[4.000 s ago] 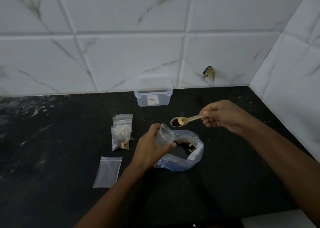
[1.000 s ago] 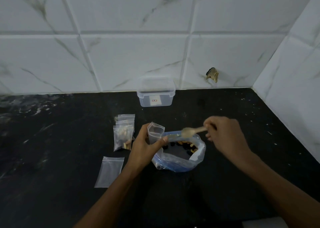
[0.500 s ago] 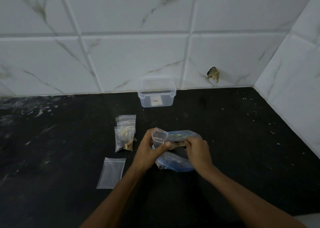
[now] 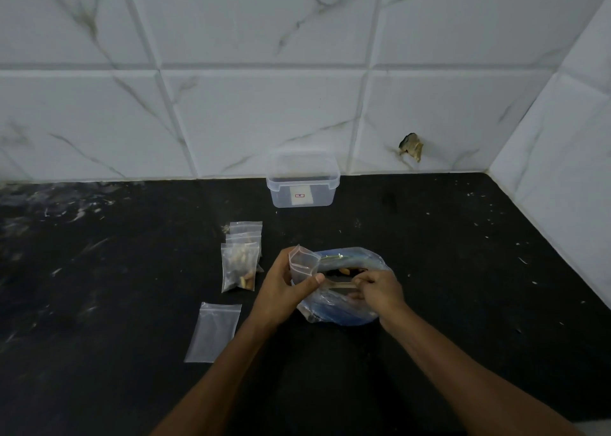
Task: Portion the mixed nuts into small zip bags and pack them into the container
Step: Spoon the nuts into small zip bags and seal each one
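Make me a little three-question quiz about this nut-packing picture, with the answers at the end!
1. True or false: the clear container by the wall stands apart from both hands.
2. What does the left hand hold? A) a small zip bag B) a lid C) a cup
3. Fill in: the empty flat bag lies nearer the camera than the ____ bags.

Key: 1 true. 2 A, the small zip bag, held over the big nut bag. 3 filled.
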`<state>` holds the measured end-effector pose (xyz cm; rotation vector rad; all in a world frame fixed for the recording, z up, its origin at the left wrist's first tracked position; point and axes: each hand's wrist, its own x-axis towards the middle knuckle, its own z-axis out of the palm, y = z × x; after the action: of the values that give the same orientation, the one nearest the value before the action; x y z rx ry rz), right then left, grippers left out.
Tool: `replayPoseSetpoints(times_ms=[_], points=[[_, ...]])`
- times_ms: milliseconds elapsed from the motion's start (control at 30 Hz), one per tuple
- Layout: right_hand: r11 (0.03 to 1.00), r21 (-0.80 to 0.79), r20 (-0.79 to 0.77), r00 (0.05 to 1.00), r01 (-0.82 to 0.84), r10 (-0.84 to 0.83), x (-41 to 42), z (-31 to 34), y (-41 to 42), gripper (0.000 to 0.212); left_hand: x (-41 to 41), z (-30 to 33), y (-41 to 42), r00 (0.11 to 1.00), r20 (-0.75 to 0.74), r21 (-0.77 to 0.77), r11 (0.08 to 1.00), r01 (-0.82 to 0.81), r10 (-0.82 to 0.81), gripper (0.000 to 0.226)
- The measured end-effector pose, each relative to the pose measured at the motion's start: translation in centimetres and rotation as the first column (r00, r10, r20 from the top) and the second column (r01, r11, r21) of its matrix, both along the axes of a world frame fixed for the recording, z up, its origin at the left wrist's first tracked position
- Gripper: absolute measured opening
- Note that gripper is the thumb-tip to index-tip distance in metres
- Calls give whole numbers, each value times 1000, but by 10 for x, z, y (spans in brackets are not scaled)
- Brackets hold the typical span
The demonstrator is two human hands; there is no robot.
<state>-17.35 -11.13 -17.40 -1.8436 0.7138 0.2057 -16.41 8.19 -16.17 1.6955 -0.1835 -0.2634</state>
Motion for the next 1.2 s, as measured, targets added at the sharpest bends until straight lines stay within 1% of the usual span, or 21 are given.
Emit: replayPoseSetpoints(times_ms=[100, 200, 367, 467, 567, 600, 667, 700, 767, 800, 833, 867, 900, 933, 967, 1033, 1100, 1133, 1200], points=[[995, 66, -9, 997, 74, -73, 0, 10, -7, 14, 0, 2, 0, 1000, -4, -5, 1000, 12, -12, 49], [993, 87, -4, 997, 84, -83, -2, 26, -18, 12, 0, 4, 3, 1000, -6, 7, 1000, 14, -14, 52], [991, 132, 42, 998, 34, -40, -8, 67, -43, 14, 0, 10, 3, 999, 47, 94, 995, 20, -25, 53], [989, 145, 115, 993, -21, 4, -10, 103, -49, 15, 1, 16, -2, 993, 117, 141, 990, -3, -14, 51], [993, 59, 179, 980, -104, 92, -10, 136, -44, 15, 2, 23, -8, 988, 152, 176, 984, 5, -32, 53], [990, -5, 195, 971, -140, 138, -11, 143, -40, 16, 2, 24, -11, 987, 157, 179, 984, 11, -39, 53], [955, -209, 224, 941, -209, 254, -14, 153, -29, 15, 3, 27, -16, 985, 168, 168, 986, 17, -46, 53], [915, -332, 238, 918, -229, 316, -16, 155, -23, 15, 3, 27, -18, 984, 174, 157, 987, 15, -42, 53], [787, -563, 262, 849, -252, 459, -22, 154, -11, 15, 3, 27, -23, 982, 184, 144, 990, 8, -35, 51], [693, -668, 241, 801, -273, 548, -24, 152, -5, 14, 3, 27, -25, 982, 186, 141, 990, 6, -32, 51], [569, -761, 174, 746, -313, 643, -26, 149, 0, 12, 3, 26, -27, 982, 187, 139, 990, 2, -28, 50], [445, -830, 105, 689, -337, 717, -30, 146, 5, 14, 4, 25, -28, 982, 187, 135, 991, -1, -25, 49], [344, -880, 67, 630, -328, 773, -33, 142, 10, 20, 4, 25, -29, 983, 185, 129, 992, -2, -22, 49], [273, -905, 41, 574, -325, 818, -36, 137, 12, 24, 5, 24, -29, 983, 183, 120, 993, 0, -22, 50], [245, -917, 43, 531, -315, 846, -39, 134, 14, 27, 6, 23, -29, 983, 181, 111, 994, 4, -24, 50], [229, -931, 68, 480, -284, 874, -43, 131, 14, 30, 7, 21, -29, 985, 172, 97, 995, 12, -29, 51], [255, -927, 93, 490, -274, 867, -43, 133, 10, 26, 7, 21, -27, 986, 163, 95, 995, 16, -31, 51], [299, -918, 128, 519, -260, 845, -42, 139, 7, 23, 6, 21, -26, 987, 161, 94, 996, 9, -24, 51], [460, -862, 272, 574, -210, 772, -38, 151, -1, 15, 4, 25, -22, 987, 157, 78, 997, -26, 13, 48]])
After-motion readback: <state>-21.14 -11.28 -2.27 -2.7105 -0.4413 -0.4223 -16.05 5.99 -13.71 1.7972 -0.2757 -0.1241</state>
